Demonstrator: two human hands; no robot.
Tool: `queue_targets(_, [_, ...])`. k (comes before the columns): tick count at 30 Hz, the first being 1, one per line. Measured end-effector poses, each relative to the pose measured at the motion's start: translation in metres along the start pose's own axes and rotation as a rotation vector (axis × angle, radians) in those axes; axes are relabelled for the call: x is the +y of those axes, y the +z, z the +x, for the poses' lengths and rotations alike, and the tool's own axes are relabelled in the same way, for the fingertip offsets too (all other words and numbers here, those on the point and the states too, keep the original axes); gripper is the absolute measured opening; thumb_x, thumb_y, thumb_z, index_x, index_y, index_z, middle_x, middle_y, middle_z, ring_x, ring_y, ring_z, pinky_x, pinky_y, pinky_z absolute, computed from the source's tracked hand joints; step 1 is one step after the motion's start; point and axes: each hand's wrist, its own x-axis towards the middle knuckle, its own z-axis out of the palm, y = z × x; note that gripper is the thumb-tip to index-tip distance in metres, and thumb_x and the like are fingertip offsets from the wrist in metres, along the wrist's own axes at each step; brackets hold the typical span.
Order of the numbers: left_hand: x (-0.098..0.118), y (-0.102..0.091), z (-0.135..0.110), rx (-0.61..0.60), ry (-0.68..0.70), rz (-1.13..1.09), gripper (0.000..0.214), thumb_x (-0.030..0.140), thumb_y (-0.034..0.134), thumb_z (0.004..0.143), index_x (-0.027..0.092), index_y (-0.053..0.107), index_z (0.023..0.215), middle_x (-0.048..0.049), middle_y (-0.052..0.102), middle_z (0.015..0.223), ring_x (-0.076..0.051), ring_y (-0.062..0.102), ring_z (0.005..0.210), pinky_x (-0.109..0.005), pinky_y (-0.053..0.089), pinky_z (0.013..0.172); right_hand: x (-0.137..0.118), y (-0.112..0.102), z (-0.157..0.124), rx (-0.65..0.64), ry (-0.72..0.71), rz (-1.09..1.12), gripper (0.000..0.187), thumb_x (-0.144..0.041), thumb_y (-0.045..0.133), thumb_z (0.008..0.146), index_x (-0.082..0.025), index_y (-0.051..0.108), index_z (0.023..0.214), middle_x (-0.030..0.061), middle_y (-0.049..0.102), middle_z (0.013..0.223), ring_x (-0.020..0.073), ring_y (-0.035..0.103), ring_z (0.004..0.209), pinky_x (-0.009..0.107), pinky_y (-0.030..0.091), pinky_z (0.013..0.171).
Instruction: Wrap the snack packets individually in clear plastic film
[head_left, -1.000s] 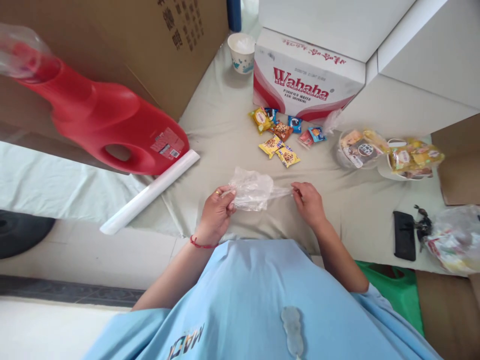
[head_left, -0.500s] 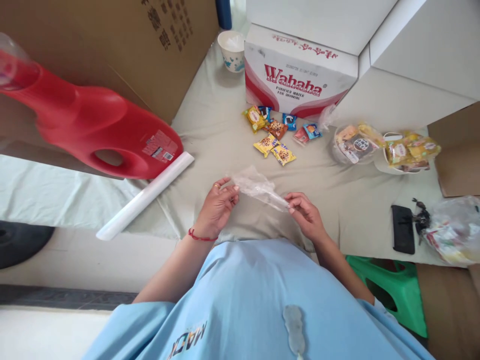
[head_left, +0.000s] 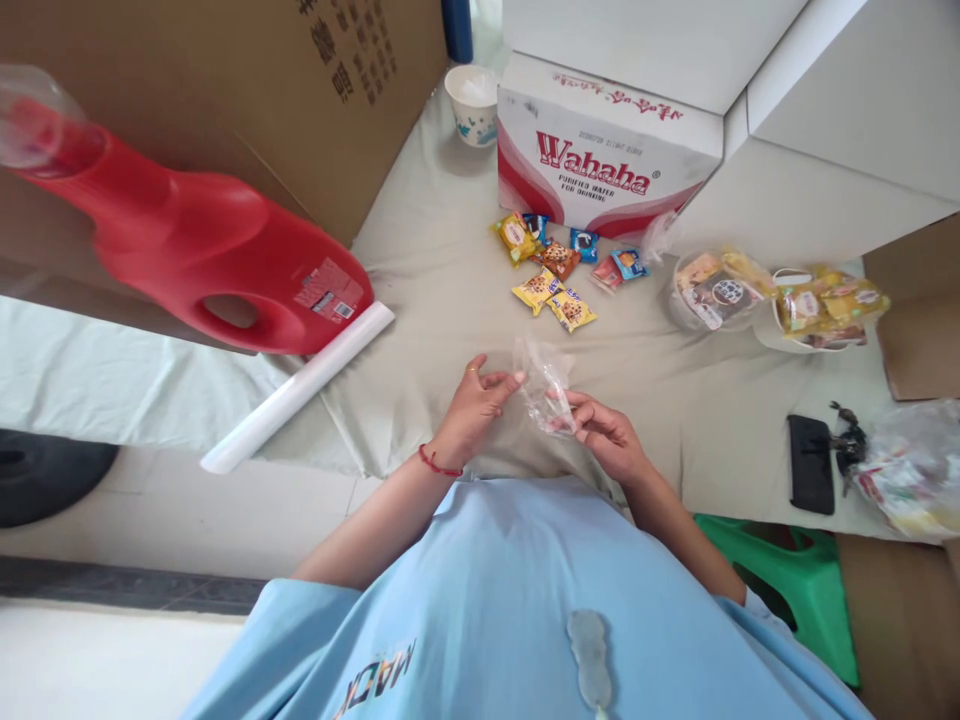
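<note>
A thin clear plastic bag (head_left: 544, 385) is bunched up between my two hands, just above the cloth-covered surface (head_left: 435, 280). My left hand (head_left: 476, 405), with a ring and a red string at the wrist, pinches the bag's left edge with thumb and fingers. My right hand (head_left: 604, 435) grips the bag's lower right part, fingers curled round it. Several small snack packets (head_left: 559, 275) lie loose on the cloth beyond my hands.
A red detergent jug (head_left: 195, 245) and a white roll (head_left: 296, 388) lie at left by a big cardboard box (head_left: 247, 80). A Wahaha carton (head_left: 600, 165) and a paper cup (head_left: 471, 103) stand behind. Bowls of snacks (head_left: 772, 295), a black phone (head_left: 810, 462), keys and a plastic bag sit right.
My hands have come closer together and the bag, stretched wide a second ago, is now gathered into a small bunch between them.
</note>
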Motion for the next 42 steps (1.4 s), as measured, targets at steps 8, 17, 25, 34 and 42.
queue_targets(8, [-0.006,0.012,0.023,-0.094,-0.067,-0.207,0.020,0.016,0.081,0.063,0.017,0.066,0.076,-0.0017,0.071,0.075,-0.013,0.064,0.067,-0.026,0.048,0.062,0.012,-0.010,-0.011,0.021,-0.059,-0.091,0.030,-0.053,0.074,0.091,-0.025,0.070,0.082,0.0119,0.062,0.148,0.0311,0.067,0.126,0.051,0.051,0.107])
queue_targets(17, [0.009,-0.001,0.034,-0.027,0.033,-0.541,0.017,0.009,0.066,0.059,0.019,0.055,0.066,0.0036,0.058,0.066,-0.008,0.055,0.058,-0.019,0.045,0.055,0.034,-0.025,-0.033,0.100,0.238,-0.115,0.029,-0.053,0.073,0.092,-0.024,0.070,0.098,0.0063,0.073,0.105,0.0217,0.068,0.100,0.039,0.056,0.094])
queue_targets(25, [0.005,0.014,0.006,-0.219,0.077,-0.454,0.020,0.021,0.078,0.070,0.018,0.058,0.072,0.0060,0.045,0.066,-0.005,0.039,0.054,-0.018,0.034,0.050,0.024,-0.023,0.019,0.208,0.110,-0.237,0.083,-0.048,0.087,0.075,-0.029,0.050,0.148,0.0129,0.055,0.149,0.0282,0.053,0.138,0.047,0.046,0.116])
queue_targets(34, [-0.004,-0.002,-0.002,-0.166,0.164,-0.237,0.038,0.012,0.079,0.055,0.019,0.065,0.089,0.0067,0.046,0.075,-0.005,0.040,0.060,-0.018,0.032,0.053,0.031,-0.009,0.060,0.333,0.257,0.049,0.036,-0.042,0.083,0.068,-0.023,0.064,0.092,-0.0077,0.050,0.066,0.0107,0.044,0.058,0.025,0.041,0.058])
queue_targets(42, [-0.008,-0.020,0.021,0.087,0.120,-0.281,0.042,0.051,0.078,0.081,0.023,0.047,0.076,0.0113,0.032,0.058,-0.005,0.030,0.044,-0.019,0.023,0.042,0.026,-0.024,0.043,0.513,0.346,0.232,0.047,-0.051,0.091,0.060,-0.022,0.060,0.083,-0.0084,0.048,0.065,0.0062,0.035,0.048,0.021,0.024,0.040])
